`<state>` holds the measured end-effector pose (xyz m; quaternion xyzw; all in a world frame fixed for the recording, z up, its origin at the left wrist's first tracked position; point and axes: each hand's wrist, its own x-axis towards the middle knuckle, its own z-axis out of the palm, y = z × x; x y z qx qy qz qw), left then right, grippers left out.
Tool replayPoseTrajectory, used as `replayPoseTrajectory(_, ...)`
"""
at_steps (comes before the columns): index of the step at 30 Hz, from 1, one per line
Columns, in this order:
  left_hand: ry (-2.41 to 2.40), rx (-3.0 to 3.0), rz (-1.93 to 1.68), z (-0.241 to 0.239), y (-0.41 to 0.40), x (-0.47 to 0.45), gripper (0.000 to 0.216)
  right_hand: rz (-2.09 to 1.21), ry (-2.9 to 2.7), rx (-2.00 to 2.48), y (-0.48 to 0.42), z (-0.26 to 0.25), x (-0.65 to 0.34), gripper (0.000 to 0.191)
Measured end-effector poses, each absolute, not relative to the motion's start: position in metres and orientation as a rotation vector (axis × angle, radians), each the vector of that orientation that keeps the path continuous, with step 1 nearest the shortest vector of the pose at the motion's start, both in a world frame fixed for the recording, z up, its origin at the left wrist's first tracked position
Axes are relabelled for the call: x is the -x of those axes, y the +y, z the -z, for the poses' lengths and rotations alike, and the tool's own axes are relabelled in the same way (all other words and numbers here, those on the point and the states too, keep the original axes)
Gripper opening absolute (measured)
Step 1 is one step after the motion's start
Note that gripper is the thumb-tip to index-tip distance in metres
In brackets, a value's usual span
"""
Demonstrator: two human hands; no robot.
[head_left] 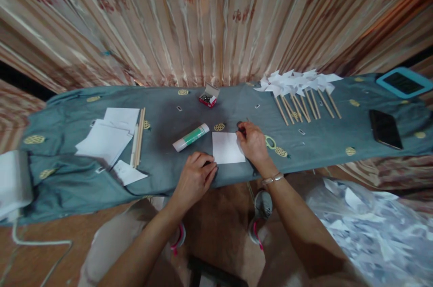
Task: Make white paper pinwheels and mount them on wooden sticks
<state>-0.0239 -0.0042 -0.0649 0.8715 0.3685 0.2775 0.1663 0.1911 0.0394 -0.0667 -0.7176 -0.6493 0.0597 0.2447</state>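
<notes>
1. The cloth-covered counter [162, 109] is stretched out beneath the left grip [194, 174] and the right grip [255, 141].
2. Paper pinwheels [294, 83] on wooden sticks are laid in an overlapping row, beyond and rightward of the right grip.
3. White paper sheets [104, 143] are piled well leftward of the left grip.
4. The left grip is loosely curled; the right grip is bunched, something dark being seen at its fingertips. Whether anything is held by either cannot be told.
5. The white paper square [227, 148] is laid flat between both.
6. A glue stick [191, 137] is placed just beyond the left grip.
7. An opened red box [208, 101] is set farther beyond, between them.
8. A pale-green handle loop [270, 142] is partly covered beside the right grip.
</notes>
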Motion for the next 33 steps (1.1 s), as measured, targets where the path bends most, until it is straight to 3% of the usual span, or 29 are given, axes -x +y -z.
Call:
replayPoseTrajectory(7, 1.289, -2.426, -1.068, 0.054, 0.014, 0.05, 0.012, -0.197, -1.754, 1.945, 0.041, 0.064, -0.195, 0.027)
replayPoseTrajectory(13, 1.66, -2.382, -0.991, 0.061, 0.042, 0.066, 0.04, -0.161, -1.684, 1.851, 0.037, 0.063, -0.201, 0.031)
replayPoseTrajectory(17, 1.668, -2.34, -0.837, 0.07, 0.048, 0.066, 0.033, -0.148, -1.662, 1.822, 0.03, 0.058, -0.203, 0.032)
replayPoseTrajectory(23, 1.617, -1.975, -1.048, 0.063, 0.046, 0.055, 0.03, -0.214, -1.592, 1.759, 0.017, 0.044, -0.198, 0.029)
replayPoseTrajectory(28, 1.343, -1.244, -1.211, 0.05, 0.04, 0.026, 0.044, -0.477, -1.488, 1.657, 0.004, 0.037, -0.181, 0.025)
replayPoseTrajectory(33, 0.97, -0.783, -1.091, 0.039, 0.025, -0.005, 0.045, -1.088, -1.18, 1.31, -0.001, 0.038, -0.169, 0.035)
